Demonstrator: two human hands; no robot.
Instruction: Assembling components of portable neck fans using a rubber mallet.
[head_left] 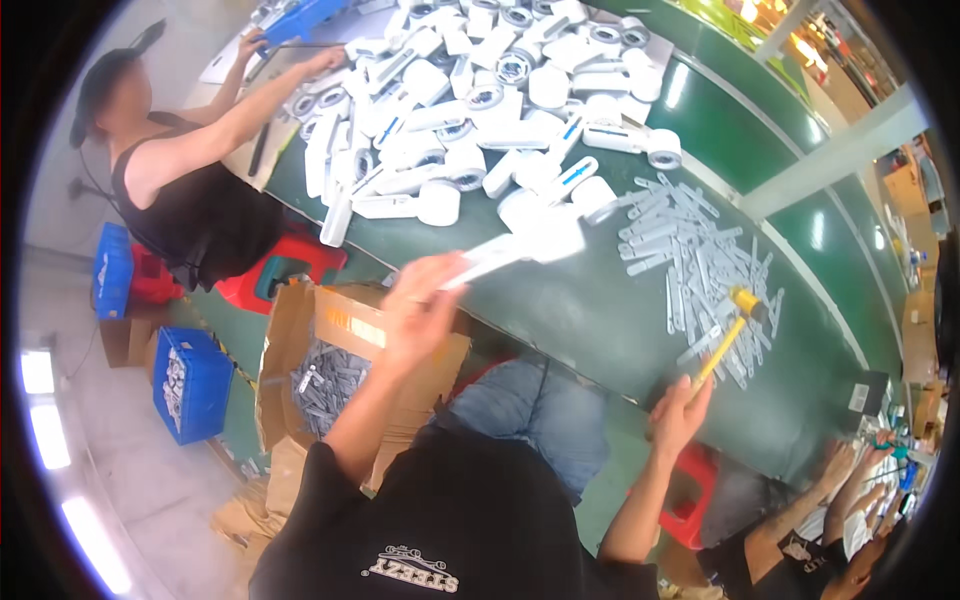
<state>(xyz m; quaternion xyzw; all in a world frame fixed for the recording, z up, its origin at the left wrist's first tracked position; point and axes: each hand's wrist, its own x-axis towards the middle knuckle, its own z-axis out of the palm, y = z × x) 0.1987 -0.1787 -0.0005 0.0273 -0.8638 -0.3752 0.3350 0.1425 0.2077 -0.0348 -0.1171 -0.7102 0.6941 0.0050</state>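
White moulded plastic is filling the left hand (420, 305): its fingers are wrapping around the slim handle of a white handheld part (520, 248), whose wider rounded head is blurring out toward the middle of the frame, just above the table edge. Right of centre and lower, the right hand (678, 412) is clenching the thin yellow shaft of a small mallet (728, 330), whose stubby yellow head is resting among a scatter of flat, pale grey plastic strips (690, 250). Those strips are lying loose and criss-crossed on a smooth dark green table (600, 330) that is running diagonally from upper left to lower right. Further up the frame, a large heap of matching white plastic housings (480, 90), some with round ring-shaped ends and blue marks, is covering the table. At lower left, an open brown cardboard box (310, 370) is holding more grey strips, near blue plastic crates (190, 380) on a pale floor. Another person (180, 170) in a dark top is working at the upper left, and other hands (850, 480) are showing at the lower right.
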